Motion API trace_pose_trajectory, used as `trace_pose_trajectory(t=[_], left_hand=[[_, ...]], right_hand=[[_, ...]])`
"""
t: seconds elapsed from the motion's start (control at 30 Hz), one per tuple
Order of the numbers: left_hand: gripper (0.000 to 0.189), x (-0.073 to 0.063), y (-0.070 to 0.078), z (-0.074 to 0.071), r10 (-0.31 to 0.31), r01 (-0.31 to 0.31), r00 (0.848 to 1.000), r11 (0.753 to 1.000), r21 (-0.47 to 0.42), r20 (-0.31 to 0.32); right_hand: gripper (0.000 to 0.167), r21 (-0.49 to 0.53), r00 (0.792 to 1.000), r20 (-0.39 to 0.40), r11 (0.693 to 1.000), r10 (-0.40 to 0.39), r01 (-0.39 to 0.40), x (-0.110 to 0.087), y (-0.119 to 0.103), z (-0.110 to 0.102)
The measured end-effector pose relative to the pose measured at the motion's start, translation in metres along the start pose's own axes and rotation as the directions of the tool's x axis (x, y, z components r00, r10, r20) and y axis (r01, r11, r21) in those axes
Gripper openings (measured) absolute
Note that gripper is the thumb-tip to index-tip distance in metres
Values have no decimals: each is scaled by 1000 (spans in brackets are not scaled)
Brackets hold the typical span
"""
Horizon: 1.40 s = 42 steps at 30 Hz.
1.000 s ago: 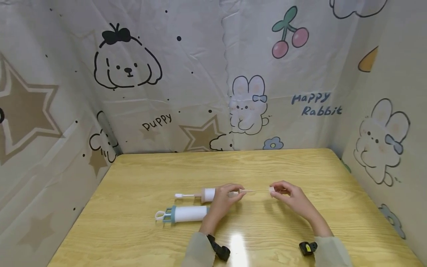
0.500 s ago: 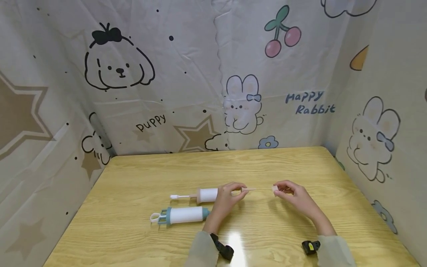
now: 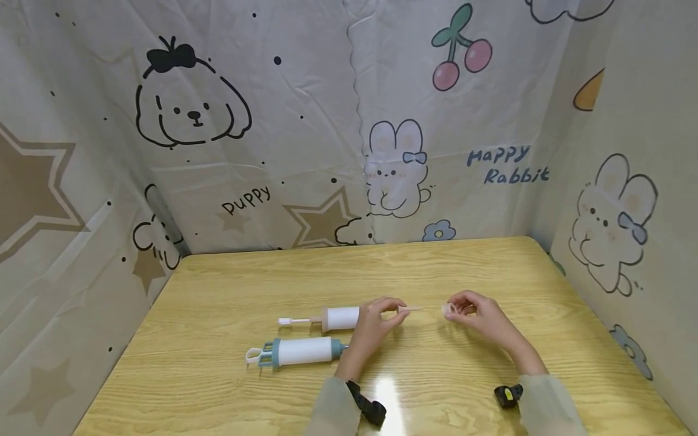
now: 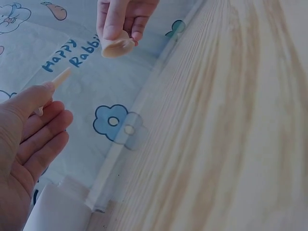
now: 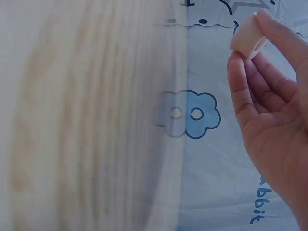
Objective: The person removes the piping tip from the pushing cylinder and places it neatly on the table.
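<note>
My left hand (image 3: 375,326) pinches a small beige pointed nozzle (image 4: 61,77) between thumb and forefinger, tip toward the right; its other fingers are spread in the left wrist view. Facing it across a gap, my right hand (image 3: 486,320) holds a beige ring-shaped cap (image 5: 248,37) at its fingertips, tilted so that its hollow shows. Behind the left hand lies a syringe-like tube with a white barrel (image 3: 342,318), beige collar and white plunger rod; the hand hides its front end. Nearer me lies a similar tube with teal ends (image 3: 305,351) and a white loop handle.
Both tubes lie on a wood-grain table (image 3: 229,399), left of the hands. A printed cloth (image 3: 305,91) with cartoon figures hangs round the back and sides. Each wrist wears a black camera strap (image 3: 366,404).
My right hand has turned the beige cap, so its opening now shows. The left hand keeps its pinch on the nozzle. The head view has shifted a little, and the teal tube's front end has come into sight.
</note>
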<state>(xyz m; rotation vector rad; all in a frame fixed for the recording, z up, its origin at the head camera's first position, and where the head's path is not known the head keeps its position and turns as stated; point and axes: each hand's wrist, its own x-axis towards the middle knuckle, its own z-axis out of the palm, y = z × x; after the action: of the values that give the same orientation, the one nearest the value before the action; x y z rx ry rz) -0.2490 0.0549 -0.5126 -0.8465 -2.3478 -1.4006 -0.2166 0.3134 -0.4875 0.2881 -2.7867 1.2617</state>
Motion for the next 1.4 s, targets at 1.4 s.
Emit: trace_pose_trajectory(t=[1.4], left_hand=[[10, 3, 10, 18, -6, -3, 987, 998, 57, 163]], right_hand=[[26, -78, 987, 151, 996, 52, -41, 6, 25, -2]])
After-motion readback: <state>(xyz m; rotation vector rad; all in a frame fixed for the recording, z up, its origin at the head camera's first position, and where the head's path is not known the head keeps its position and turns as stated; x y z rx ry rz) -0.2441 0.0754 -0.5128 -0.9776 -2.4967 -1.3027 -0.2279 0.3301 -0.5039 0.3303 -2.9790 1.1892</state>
